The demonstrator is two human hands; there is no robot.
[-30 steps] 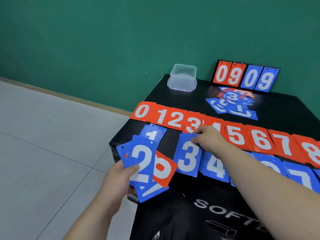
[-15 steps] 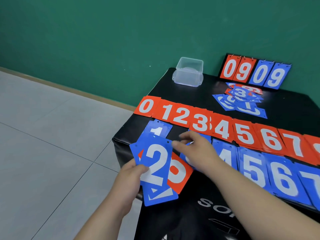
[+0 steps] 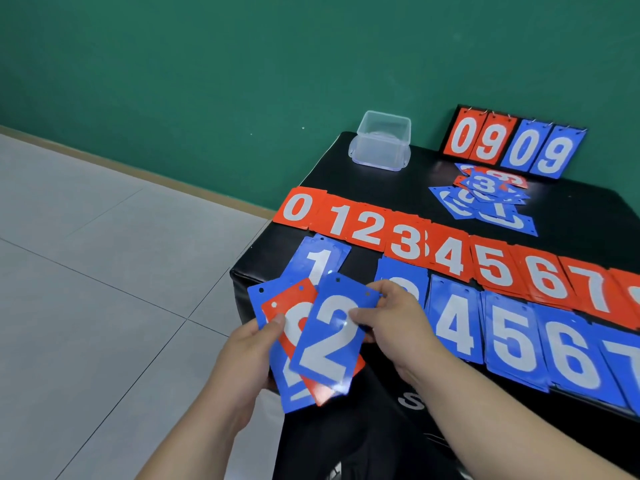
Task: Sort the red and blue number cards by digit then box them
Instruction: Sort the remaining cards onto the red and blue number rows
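Blue and red together, a small fan of cards [image 3: 294, 341] sits in the left hand [image 3: 247, 344], gripped off the table's near left corner. A blue card [image 3: 263, 306] lies at the back, with a red card [image 3: 294, 306] over it whose digit is mostly covered. The blue 2 card [image 3: 329, 344] lies on top. The right hand [image 3: 394, 320] pinches that top card by its right edge, thumb on the face and fingers behind.

Just beyond the fan, the blue 1 card [image 3: 320, 261] lies on the black table [image 3: 571, 216]. Between it and the blue 3 card [image 3: 398, 271], half hidden by the right hand, is an open slot where a 2 would go. From there the blue row [image 3: 512, 341] runs 4, 5, 6, 7 and out of view. Behind it the red row [image 3: 450, 258] reads 0 to 7, each card overlapping the next, and runs off the right edge.

I judge the sorting well advanced but unfinished: no blue 0 shows in the row, the blue 2 is unplaced, and at least two more cards wait in the fan. Further back, a clear box [image 3: 381, 143] stands near the wall with no number cards showing inside, so boxing has not begun. Right of it a loose pile [image 3: 485, 199] of mixed cards remains to be sorted, in front of a flip stand [image 3: 516, 143] showing 0 9 0 9.
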